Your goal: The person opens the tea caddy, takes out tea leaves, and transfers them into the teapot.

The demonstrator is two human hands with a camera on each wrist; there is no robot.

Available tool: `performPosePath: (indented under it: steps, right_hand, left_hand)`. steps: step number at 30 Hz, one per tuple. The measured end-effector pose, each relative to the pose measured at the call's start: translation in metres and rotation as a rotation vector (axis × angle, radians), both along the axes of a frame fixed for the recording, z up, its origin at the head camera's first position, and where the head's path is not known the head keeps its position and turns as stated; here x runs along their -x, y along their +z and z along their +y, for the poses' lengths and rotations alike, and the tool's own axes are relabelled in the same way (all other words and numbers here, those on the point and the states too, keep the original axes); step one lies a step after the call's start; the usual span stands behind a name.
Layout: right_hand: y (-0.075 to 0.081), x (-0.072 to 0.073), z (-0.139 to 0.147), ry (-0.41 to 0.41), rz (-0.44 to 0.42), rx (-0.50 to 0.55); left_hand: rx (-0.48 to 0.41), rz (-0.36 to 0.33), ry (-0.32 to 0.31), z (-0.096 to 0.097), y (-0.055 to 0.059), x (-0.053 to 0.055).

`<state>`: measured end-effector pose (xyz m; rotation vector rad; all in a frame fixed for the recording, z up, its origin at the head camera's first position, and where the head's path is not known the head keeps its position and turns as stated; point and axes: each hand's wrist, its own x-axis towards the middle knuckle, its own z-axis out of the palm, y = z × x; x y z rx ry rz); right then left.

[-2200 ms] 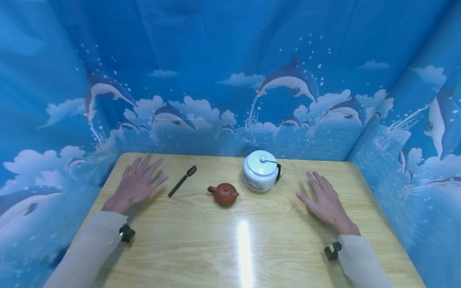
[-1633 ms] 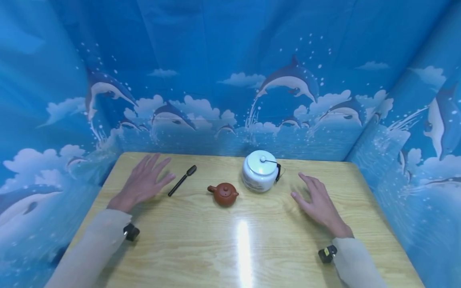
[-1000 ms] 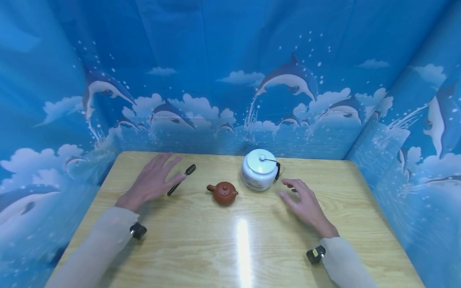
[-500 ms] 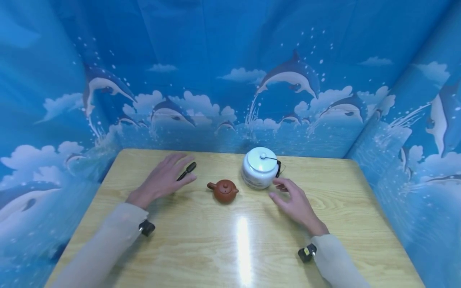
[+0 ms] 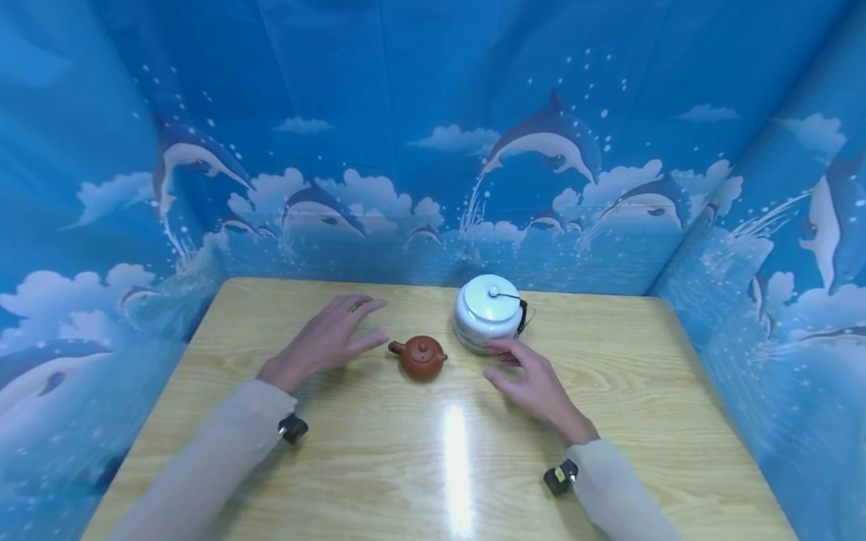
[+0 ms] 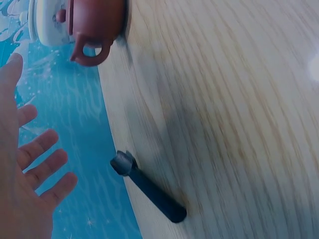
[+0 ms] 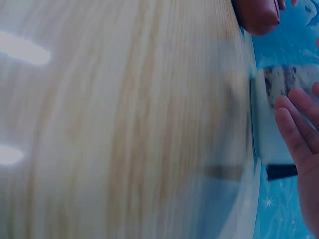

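My left hand (image 5: 325,342) hovers over the table with relaxed, spread fingers, its thumb tip close to the handle of a reddish-brown clay teapot (image 5: 422,359). In the left wrist view the teapot (image 6: 97,22) shows its loop handle, with a gap to the hand. A small black scoop (image 6: 152,188) lies on the table near that hand; the hand hides it in the head view. My right hand (image 5: 534,379), fingers loosely bent and holding nothing, is in front of a white lidded porcelain jar (image 5: 483,315). Whether its fingertips touch the jar I cannot tell.
The pale wooden table (image 5: 379,466) has its back edge just behind the jar. A blue dolphin-print curtain (image 5: 379,150) encloses the back and both sides. A dark tassel (image 5: 522,315) hangs at the jar's right side.
Both hands have moved inward: the left rightward over the scoop towards the teapot, the right leftward to the front of the jar. Teapot and jar stay in place.
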<state>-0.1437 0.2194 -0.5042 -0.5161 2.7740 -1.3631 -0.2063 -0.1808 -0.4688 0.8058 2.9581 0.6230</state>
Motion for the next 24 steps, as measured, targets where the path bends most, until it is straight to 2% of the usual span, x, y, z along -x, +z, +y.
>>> performPosePath:
  steps: [6,14,24]
  right_hand:
    - [-0.003,0.001,-0.015,0.030,-0.037,0.033]
    - [-0.002,0.002,-0.034,0.063,-0.089,0.019]
    - [-0.005,0.011,-0.055,0.065,-0.112,0.008]
  left_hand:
    - [-0.041,-0.002,-0.033,0.010,0.001,-0.002]
    - [-0.088,-0.024,-0.063,0.022,-0.003,-0.001]
    - [-0.099,0.010,-0.144,0.035,-0.005,0.000]
